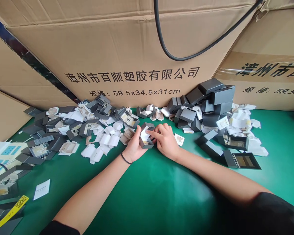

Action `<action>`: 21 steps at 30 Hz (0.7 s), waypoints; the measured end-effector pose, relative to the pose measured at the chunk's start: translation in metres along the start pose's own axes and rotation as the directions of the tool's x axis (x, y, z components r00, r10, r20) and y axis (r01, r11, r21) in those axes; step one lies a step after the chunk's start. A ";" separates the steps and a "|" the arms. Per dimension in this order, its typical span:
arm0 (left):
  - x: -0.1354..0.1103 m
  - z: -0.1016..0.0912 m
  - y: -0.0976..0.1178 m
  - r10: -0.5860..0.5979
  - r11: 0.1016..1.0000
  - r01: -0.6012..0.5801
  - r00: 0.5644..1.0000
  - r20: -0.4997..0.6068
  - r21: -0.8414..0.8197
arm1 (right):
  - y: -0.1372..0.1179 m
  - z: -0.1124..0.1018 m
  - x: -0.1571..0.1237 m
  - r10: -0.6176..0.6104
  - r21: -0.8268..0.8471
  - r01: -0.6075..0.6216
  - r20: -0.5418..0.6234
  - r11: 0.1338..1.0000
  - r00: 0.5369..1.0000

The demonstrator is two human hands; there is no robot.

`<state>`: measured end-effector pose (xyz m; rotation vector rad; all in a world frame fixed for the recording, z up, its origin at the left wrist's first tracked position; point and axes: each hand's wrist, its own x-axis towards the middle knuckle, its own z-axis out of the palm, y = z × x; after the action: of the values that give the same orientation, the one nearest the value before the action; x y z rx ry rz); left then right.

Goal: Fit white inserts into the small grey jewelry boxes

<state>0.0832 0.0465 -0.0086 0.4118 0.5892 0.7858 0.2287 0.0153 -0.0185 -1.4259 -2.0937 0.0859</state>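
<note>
My left hand (134, 147) grips a small open dark grey box (147, 134) from its left side, thumb along the rim. My right hand (164, 139) is closed on the box's right side, its index finger pressing a white insert inside. Both hands rest over the green table (149, 192), just in front of a scatter of white paper inserts (105, 140) and grey box parts.
Closed grey boxes (210, 98) are piled at the back right; open boxes (242, 160) lie to the right. Loose grey lids and white cards (63, 130) spread across the left. Large cardboard cartons (127, 55) wall off the back, with a black cable (186, 57) hanging down. A yellow tape (12, 212) lies at bottom left.
</note>
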 end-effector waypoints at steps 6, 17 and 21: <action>0.000 -0.003 0.000 0.010 0.999 -0.010 1.000 -0.013 0.032 | 0.005 0.002 0.001 0.001 0.099 -0.004 0.030 0.995 1.000; 0.000 -0.008 -0.001 0.082 0.991 -0.081 0.997 -0.006 0.107 | -0.001 -0.004 -0.004 -0.083 0.105 0.096 -0.118 0.990 0.989; 0.000 -0.007 -0.001 0.089 0.990 -0.087 0.996 -0.012 0.113 | -0.005 -0.004 -0.007 -0.153 0.105 0.164 -0.101 0.981 0.983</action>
<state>0.0796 0.0472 -0.0144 0.5375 0.6364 0.8437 0.2284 0.0060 -0.0171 -1.1704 -2.0840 0.0725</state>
